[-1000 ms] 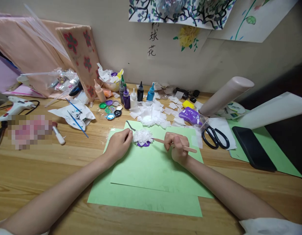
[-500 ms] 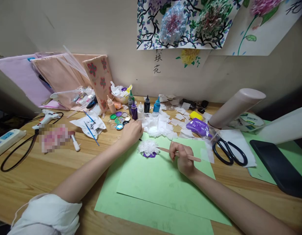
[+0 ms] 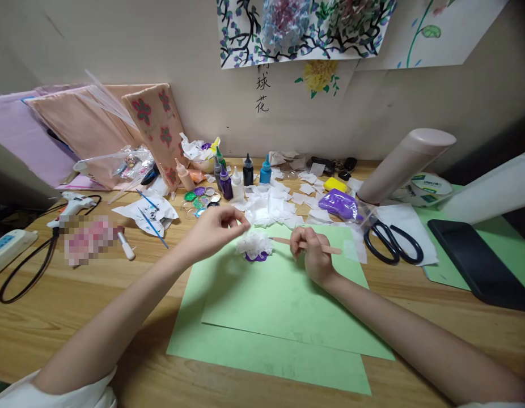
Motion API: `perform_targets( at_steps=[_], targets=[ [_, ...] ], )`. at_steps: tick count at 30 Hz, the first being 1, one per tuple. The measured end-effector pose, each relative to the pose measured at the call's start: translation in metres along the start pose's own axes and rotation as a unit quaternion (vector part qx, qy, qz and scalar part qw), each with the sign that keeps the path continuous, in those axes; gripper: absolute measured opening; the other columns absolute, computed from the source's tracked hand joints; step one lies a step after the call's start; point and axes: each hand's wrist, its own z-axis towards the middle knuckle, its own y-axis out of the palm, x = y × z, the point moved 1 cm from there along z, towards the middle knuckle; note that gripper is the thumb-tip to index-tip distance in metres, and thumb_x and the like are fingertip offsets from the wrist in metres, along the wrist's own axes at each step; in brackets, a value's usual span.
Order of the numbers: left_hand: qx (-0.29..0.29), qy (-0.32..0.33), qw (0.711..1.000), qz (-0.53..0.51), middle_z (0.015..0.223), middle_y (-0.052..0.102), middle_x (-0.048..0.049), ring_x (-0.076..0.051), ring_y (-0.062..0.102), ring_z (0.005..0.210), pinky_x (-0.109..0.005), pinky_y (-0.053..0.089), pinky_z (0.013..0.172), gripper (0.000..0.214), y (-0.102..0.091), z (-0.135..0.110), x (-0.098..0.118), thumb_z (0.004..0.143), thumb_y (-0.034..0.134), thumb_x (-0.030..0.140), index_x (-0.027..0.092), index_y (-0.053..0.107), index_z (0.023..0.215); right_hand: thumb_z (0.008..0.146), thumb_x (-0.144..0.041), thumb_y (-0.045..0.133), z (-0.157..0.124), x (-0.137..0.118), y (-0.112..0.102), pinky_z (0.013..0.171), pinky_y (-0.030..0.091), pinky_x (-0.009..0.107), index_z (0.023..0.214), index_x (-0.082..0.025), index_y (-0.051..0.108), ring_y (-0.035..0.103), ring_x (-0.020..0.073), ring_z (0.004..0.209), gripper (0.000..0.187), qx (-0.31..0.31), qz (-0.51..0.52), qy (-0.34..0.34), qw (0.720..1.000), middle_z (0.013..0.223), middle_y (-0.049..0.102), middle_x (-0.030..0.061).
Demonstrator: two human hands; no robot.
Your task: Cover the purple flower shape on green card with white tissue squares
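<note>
A: What's new?

B: Our L hand [image 3: 220,229] was up by the white scraps [image 3: 269,209] a sec ago. Now it's back, just above the white puff [image 3: 254,243], on its L side.

A: So what does that mean for us?

B: We've got both hands by the puff again, so we can work on it from 2 sides.

A: Where's the puff?

B: On the green sheets [image 3: 283,306], on the worktop [image 3: 211,391], w/ a purple bit [image 3: 257,257] poking out under its front.

A: How's our grip?

B: R hand [image 3: 313,252] is curled tight round a flat wood stick [image 3: 334,250]. The tip is at the puff's R edge, but we can't tell if it touches. L thumb & finger are close together. Can't tell if they've got a scrap, b/c it's too small to see.

A: What else is near?

B: Paint bottles [image 3: 226,184] stand behind, a purple bag [image 3: 339,205] is by the scraps, & scissors [image 3: 394,249] are off to the R.

A: Anything in our way?

B: A bit. L hand hides some stuff behind it, & the bottles stand close to the scraps' L side.
</note>
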Motion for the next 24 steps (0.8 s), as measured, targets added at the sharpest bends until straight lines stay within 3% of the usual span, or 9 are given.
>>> perform_targets(
  at_steps=[3, 5, 8, 11, 14, 18, 24],
  targets=[
    [-0.166, -0.028, 0.980, -0.109, 0.056, 0.047, 0.0040, -0.008, 0.039, 0.051, -0.020, 0.029, 0.049, 0.025, 0.021, -0.016, 0.008, 0.077, 0.060, 0.038, 0.014, 0.065, 0.076, 0.094, -0.050, 0.035, 0.005, -0.001, -0.002, 0.043, 0.032, 0.024, 0.066, -0.021, 0.051, 0.041, 0.0098, 0.040, 0.043, 0.049, 0.033, 0.034, 0.998, 0.047, 0.046, -0.0045],
    [-0.192, -0.040, 0.976, -0.092, 0.054, 0.044, 0.0050, -0.008, 0.036, 0.049, -0.020, 0.027, 0.047, 0.024, 0.039, -0.020, 0.006, 0.076, 0.060, 0.038, 0.014, 0.066, 0.076, 0.094, -0.049, 0.037, 0.006, -0.002, -0.004, 0.041, 0.030, 0.024, 0.070, -0.022, 0.050, 0.039, 0.0093, 0.039, 0.038, 0.080, 0.047, 0.022, 0.995, 0.049, 0.044, -0.0056],
    [-0.095, -0.015, 0.995, 0.036, 0.059, 0.054, 0.0025, -0.010, 0.045, 0.054, -0.022, 0.029, 0.051, 0.018, 0.057, -0.018, -0.004, 0.079, 0.055, 0.031, 0.017, 0.066, 0.076, 0.094, -0.047, 0.036, 0.000, -0.004, -0.007, 0.038, 0.024, 0.024, 0.065, -0.022, 0.048, 0.033, 0.0089, 0.037, 0.040, 0.085, 0.046, -0.022, 0.995, 0.049, 0.039, -0.0054],
    [-0.017, -0.002, 0.988, 0.153, 0.067, 0.063, 0.0005, -0.013, 0.052, 0.060, -0.024, 0.029, 0.055, 0.015, 0.064, -0.014, -0.010, 0.081, 0.052, 0.025, 0.019, 0.065, 0.078, 0.096, -0.044, 0.030, -0.009, -0.007, -0.007, 0.040, 0.022, 0.026, 0.056, -0.021, 0.043, 0.030, 0.0098, 0.039, 0.048, 0.037, 0.002, -0.099, 0.994, 0.046, 0.035, -0.0040],
    [0.000, -0.007, 0.981, 0.194, 0.068, 0.065, 0.0003, -0.014, 0.054, 0.060, -0.025, 0.028, 0.054, 0.014, 0.064, -0.014, -0.010, 0.082, 0.050, 0.025, 0.020, 0.063, 0.078, 0.097, -0.041, 0.028, -0.013, -0.011, -0.005, 0.044, 0.026, 0.027, 0.053, -0.021, 0.040, 0.031, 0.0104, 0.041, 0.050, -0.041, -0.043, -0.171, 0.984, 0.045, 0.034, -0.0035],
    [0.009, -0.003, 0.978, 0.207, 0.069, 0.066, 0.0005, -0.015, 0.056, 0.061, -0.025, 0.028, 0.054, 0.014, 0.063, -0.015, -0.006, 0.083, 0.049, 0.025, 0.020, 0.062, 0.079, 0.098, -0.037, 0.025, -0.010, -0.012, -0.003, 0.047, 0.030, 0.027, 0.056, -0.021, 0.041, 0.034, 0.0106, 0.043, 0.048, -0.113, -0.085, -0.210, 0.967, 0.047, 0.037, -0.0035],
    [0.022, -0.005, 0.977, 0.211, 0.069, 0.066, 0.0007, -0.015, 0.057, 0.060, -0.024, 0.028, 0.053, 0.012, 0.066, -0.013, -0.006, 0.083, 0.050, 0.025, 0.021, 0.061, 0.079, 0.099, -0.037, 0.024, -0.008, -0.011, 0.000, 0.052, 0.035, 0.027, 0.061, -0.022, 0.046, 0.040, 0.0112, 0.045, 0.046, -0.136, -0.136, -0.186, 0.964, 0.050, 0.042, -0.0033]
  ],
)
